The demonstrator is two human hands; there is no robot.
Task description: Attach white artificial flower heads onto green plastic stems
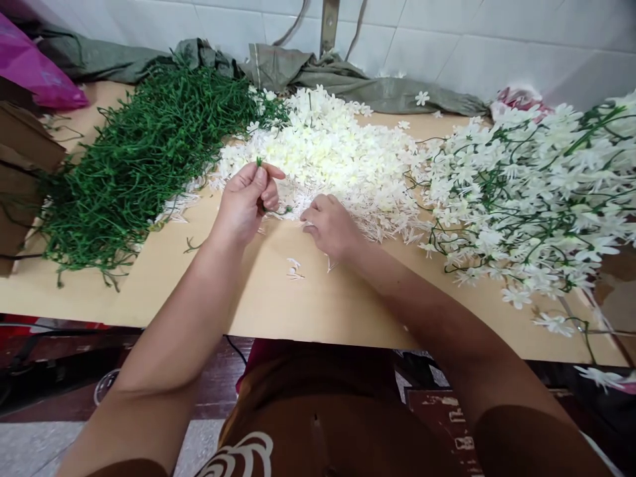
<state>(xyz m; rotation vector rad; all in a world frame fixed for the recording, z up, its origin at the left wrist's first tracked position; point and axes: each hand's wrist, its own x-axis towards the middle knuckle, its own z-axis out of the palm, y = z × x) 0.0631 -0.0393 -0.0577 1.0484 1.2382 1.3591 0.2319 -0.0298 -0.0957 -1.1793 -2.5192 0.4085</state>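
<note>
My left hand (pixel 250 195) is closed round a green plastic flower stem (pixel 259 161). One tip of the stem pokes up above the thumb, and another part comes out below the fingers. To its right, my right hand (pixel 332 226) has its fingertips pinched together at the front edge of some thin white flower pieces (pixel 382 222); what they hold, if anything, is too small to make out. Just behind both hands spreads a heap of white artificial blossoms (pixel 322 142). A few loose white bits (pixel 295 270) lie on the board in front.
A big pile of green stems (pixel 149 146) covers the left side of the table (pixel 318 311). Assembled white flowers on stems (pixel 527 199) are heaped at right. Grey cloth (pixel 397 96) runs along the tiled wall. A cardboard box (pixel 22 179) and pink bag (pixel 37 63) stand far left.
</note>
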